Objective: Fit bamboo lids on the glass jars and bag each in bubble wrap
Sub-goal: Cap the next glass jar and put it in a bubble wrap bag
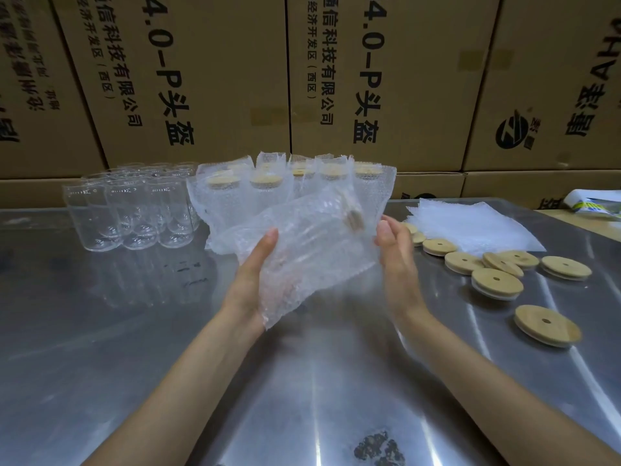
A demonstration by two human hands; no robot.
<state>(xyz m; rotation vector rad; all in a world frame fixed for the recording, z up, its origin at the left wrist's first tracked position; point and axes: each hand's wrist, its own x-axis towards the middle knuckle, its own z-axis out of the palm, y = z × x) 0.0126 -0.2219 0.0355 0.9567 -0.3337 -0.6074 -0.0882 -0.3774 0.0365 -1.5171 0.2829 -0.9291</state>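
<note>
Steel table (134, 381), shiny, with a dark stain at the near edge. Two bare forearms reach out over it from the near side.

Held above the table's middle: a bubble bag (302, 243) with a jar lying tilted inside, its lid (353, 218) end up and to the right, seen blurred through the wrap. Left hand (255, 274) supports the bag from below and the left side, fingers wrapped behind the plastic, one finger showing straight along its front. Right hand (396, 250) is at the bag's right edge, thumb and fingers pinching the wrap near the lid end. Loose bag mouth hangs down toward the left wrist.

Right of the bag, on the table: loose lids (497, 280), round bamboo discs with a centre hole, scattered, some overlapping; one lies apart, nearest of the lot. Just behind them, a flat stack of bags (470, 227).

Behind the held bag: wrapped jars (289, 186) standing upright in a row, lids on, wrap open at the top. Left of these, a cluster of bare jars (131, 210), upright, no lids.

Farthest: a wall of cartons (235, 79) with black print. At far right, a white packet (591, 203), partly cut off.
</note>
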